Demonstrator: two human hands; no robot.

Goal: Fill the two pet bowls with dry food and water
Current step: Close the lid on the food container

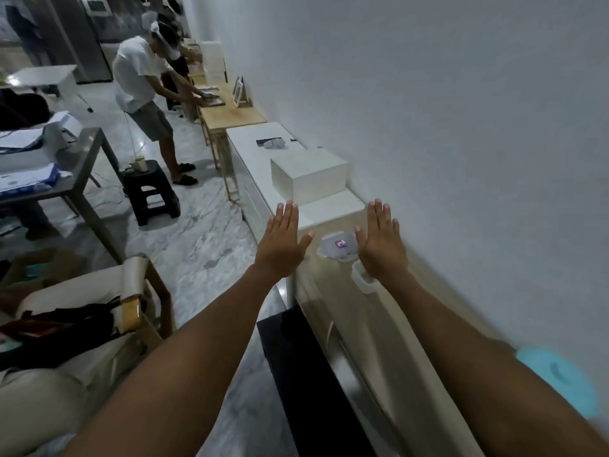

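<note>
Your left hand and right hand are both stretched out in front of you, palms down, fingers straight and together, thumbs spread inward, gripping nothing. The forearms run parallel from the bottom of the head view, and the hands hover over the far end of a pale table that runs along the white wall. Between the hands sits a clear lidded plastic container with a small coloured label on top; a second clear container lies just below your right palm, partly hidden by the wrist. Whether either holds dry food or water cannot be told from here. No pet bowl is clearly in sight; a blurred turquoise round shape near your right elbow may be one, but that is a guess. Filling has not yet begun, so first turn your head down until the bowls are in view, then take one container with a firm two-sided hold before you pour.
</note>
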